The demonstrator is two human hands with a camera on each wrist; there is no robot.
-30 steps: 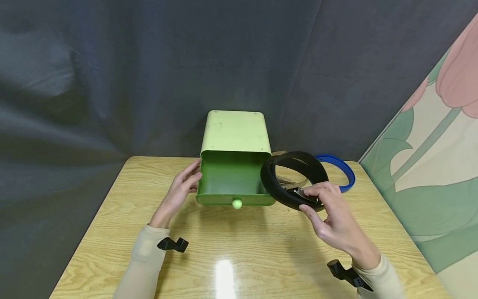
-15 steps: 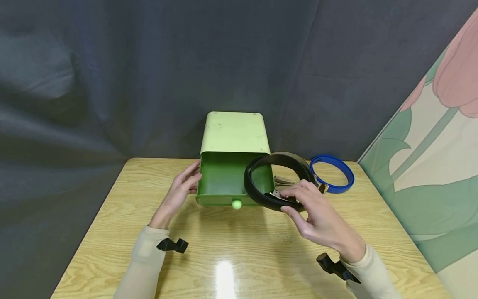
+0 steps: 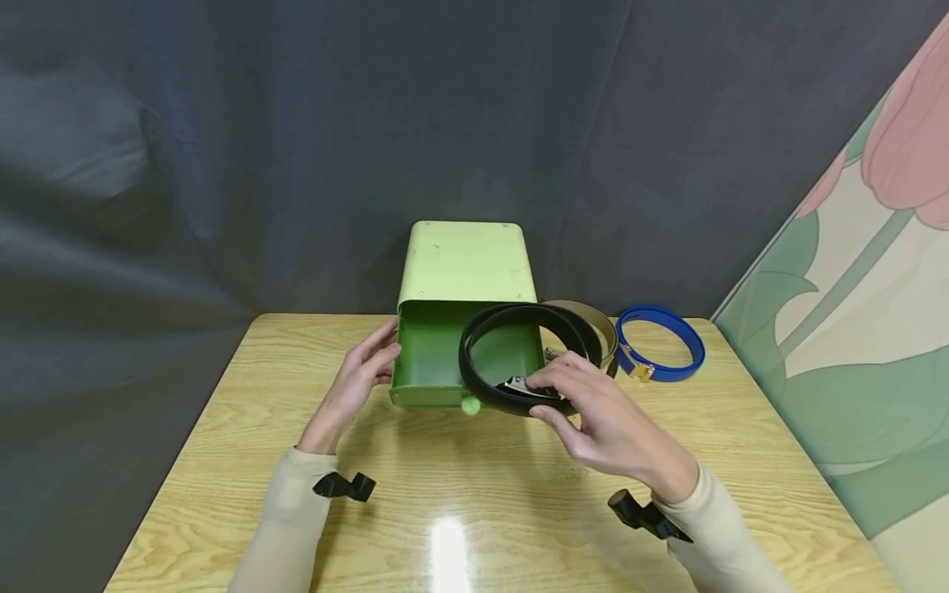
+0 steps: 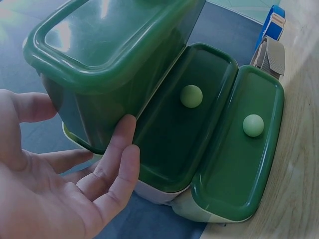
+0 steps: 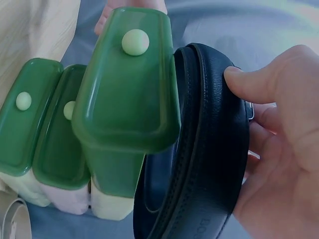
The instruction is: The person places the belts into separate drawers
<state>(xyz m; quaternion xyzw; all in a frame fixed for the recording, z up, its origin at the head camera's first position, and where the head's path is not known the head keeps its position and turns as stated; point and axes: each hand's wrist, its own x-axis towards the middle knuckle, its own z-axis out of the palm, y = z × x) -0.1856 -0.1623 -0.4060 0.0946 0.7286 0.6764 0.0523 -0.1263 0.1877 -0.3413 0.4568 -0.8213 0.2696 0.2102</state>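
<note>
A coiled black belt (image 3: pixel 469 350) is pinched by my right hand (image 3: pixel 600 424) near its silver buckle (image 3: pixel 516 384). The coil overlaps the right half of a pulled-out green drawer (image 3: pixel 426 398), close over its front edge. In the right wrist view the leather coil (image 5: pixel 214 134) stands right beside the drawer front (image 5: pixel 127 89), thumb on its outer face. My left hand (image 3: pixel 348 387) touches the drawer's left side with fairly straight fingers (image 4: pixel 122 137). The drawer belongs to a pale green cabinet (image 3: pixel 467 263); its inside shows bare green where the belt does not cover it.
Two lower drawers with round knobs (image 4: pixel 253 125) are closed under the top one. A rolled tan belt (image 3: pixel 606 325) lies right of the cabinet, partly behind the black one. Farther right is a coiled blue belt (image 3: pixel 693 338) with a gold buckle. A dark curtain (image 3: pixel 334 165) hangs behind the table.
My right hand has carried the black belt leftward, from beside the drawer to over its right half. The left hand stays at the drawer's side.
</note>
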